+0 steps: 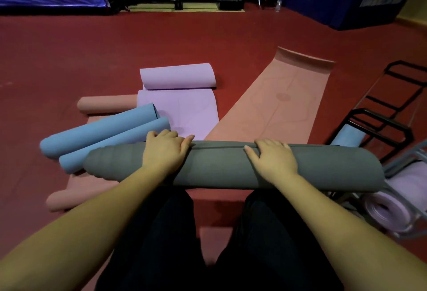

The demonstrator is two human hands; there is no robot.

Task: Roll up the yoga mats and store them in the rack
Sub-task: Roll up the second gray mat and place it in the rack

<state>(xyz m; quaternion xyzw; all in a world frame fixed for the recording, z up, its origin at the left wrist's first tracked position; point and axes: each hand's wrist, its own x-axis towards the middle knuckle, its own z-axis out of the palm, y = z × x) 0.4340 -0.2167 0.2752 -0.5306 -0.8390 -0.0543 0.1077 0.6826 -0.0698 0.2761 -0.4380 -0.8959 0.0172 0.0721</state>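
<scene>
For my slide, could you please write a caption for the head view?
Both hands, left hand and right hand, press on a rolled grey mat beside the black rack.

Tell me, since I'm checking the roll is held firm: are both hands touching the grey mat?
Touching. The head view shows the left hand and the right hand lying palm-down on the rolled grey mat, with no gap.

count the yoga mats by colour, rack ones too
grey mat: 1
blue mats: 3
purple mats: 2
pink mats: 3
total: 9
</scene>
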